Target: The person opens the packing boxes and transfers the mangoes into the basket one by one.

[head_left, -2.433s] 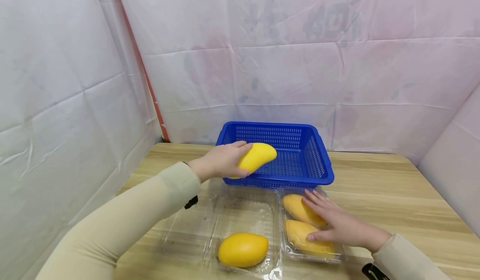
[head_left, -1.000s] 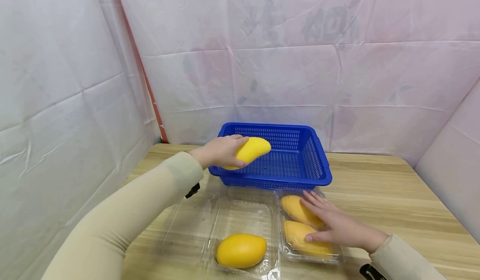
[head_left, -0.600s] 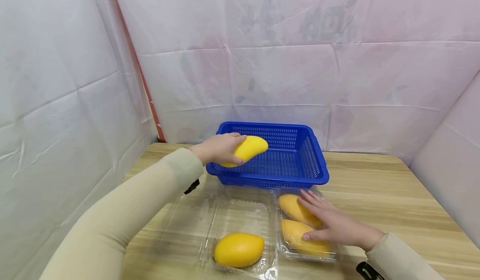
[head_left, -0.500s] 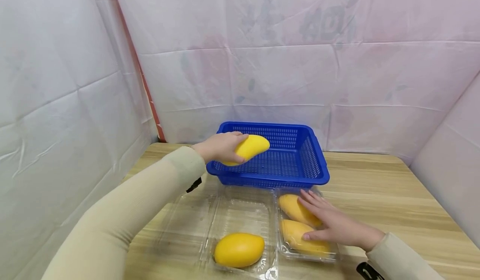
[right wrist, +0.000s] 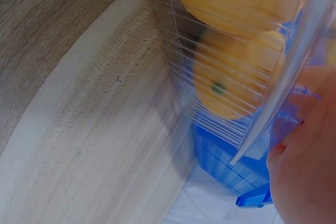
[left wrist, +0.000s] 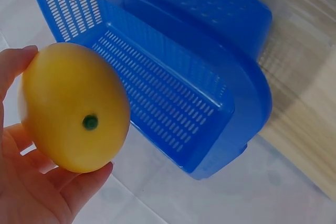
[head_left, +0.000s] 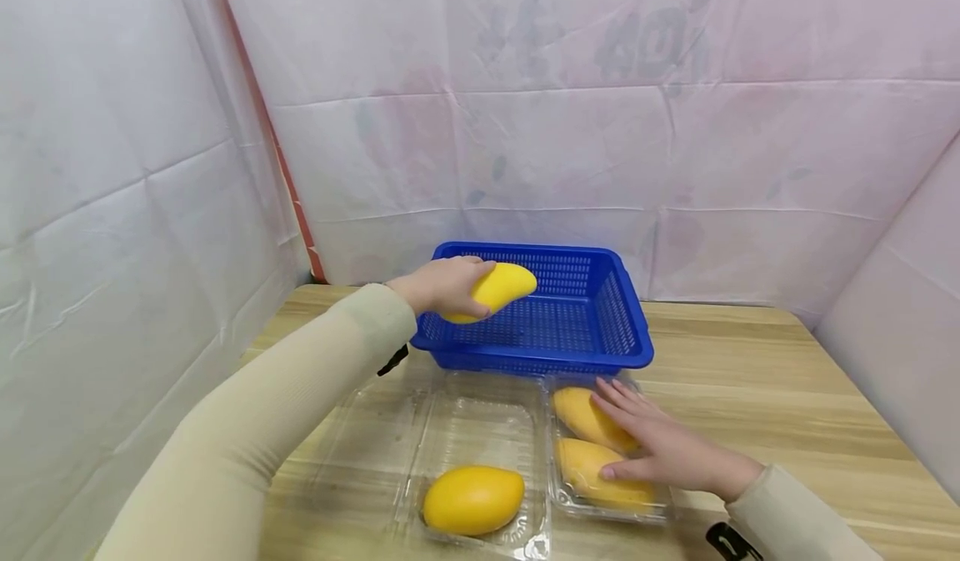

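My left hand grips a yellow mango above the left part of a blue plastic basket. In the left wrist view, thumb and fingers wrap the mango, whose green stem spot faces the camera. My right hand rests with spread fingers on a closed clear plastic box. Two mangoes lie inside that box, a far one and a near one. Left of it, an open clear box holds one mango at its near end.
The open box's clear lid lies flat to the left on the wooden table. Behind the basket hangs a pale cloth sheet. More pale sheeting stands along the left side.
My left hand has lifted the mango slightly and moved it farther back over the basket. The right hand stays on the closed box. The head view has shifted a little.
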The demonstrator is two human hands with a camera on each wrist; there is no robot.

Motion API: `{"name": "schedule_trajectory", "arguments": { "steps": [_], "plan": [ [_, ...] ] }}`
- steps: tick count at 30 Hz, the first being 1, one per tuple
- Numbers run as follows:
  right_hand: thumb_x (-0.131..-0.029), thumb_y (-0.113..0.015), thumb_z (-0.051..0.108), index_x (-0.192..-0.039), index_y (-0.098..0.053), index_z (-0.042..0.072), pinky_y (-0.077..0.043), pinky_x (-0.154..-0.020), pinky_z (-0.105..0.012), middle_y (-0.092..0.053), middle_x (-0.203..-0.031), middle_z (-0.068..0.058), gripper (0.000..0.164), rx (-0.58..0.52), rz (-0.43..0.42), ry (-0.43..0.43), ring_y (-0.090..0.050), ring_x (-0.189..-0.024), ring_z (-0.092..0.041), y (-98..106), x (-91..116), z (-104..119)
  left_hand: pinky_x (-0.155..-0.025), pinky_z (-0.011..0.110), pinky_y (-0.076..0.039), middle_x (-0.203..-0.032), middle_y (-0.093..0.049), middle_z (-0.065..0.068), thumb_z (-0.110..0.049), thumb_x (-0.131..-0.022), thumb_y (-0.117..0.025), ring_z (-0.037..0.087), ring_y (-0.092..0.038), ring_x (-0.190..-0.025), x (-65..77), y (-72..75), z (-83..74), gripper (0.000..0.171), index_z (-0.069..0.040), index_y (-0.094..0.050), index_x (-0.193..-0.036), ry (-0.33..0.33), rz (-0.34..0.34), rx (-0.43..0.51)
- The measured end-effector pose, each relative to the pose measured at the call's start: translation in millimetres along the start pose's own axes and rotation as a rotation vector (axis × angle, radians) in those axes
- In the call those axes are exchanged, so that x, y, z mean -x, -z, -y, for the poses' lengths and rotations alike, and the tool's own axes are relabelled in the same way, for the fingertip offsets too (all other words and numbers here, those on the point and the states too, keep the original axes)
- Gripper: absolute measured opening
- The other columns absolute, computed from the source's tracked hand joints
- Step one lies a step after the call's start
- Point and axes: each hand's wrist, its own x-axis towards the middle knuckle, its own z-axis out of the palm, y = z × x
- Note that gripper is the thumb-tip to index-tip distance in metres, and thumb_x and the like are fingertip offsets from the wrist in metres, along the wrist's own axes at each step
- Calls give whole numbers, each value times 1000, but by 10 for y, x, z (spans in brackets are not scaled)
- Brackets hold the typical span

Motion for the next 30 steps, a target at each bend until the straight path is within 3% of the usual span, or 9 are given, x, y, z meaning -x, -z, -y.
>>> {"name": "schedule_trajectory", "arguments": {
  "steps": [10,22,30],
  "plan": [
    [-79,-64,55,-144,-36,6,-16,-99,-65,-20,-150,-19,86,18,-4,-3,-15,-133,-48,-11,-11,-8,-96,37,-36,-143,-39,9,-44,-85,-62,21,-42,-119,-78,4,55,80,-12,-26,-148,-5,38,50],
    [-79,-64,54,-144,-35,7,-14,-98,-66,-19,-151,-19,86,-4,17,-17,-13,-133,-49,-20,26,-39,-91,35,-39,-141,-42,9,-43,-86,-62,19,-46,-109,-210,-25,119,79,-10,-25,-148,-13,52,87],
    [-79,-63,55,-144,-35,6,-14,-99,-66,-19,-150,-20,86,15,2,-10,-14,-133,-49,-14,26,-33,-88,35,-41,-139,-44,8,-42,-86,-62,19,-47,-103,-304,-43,194,80,-10,-24,-149,44,60,150]
  ]
}}
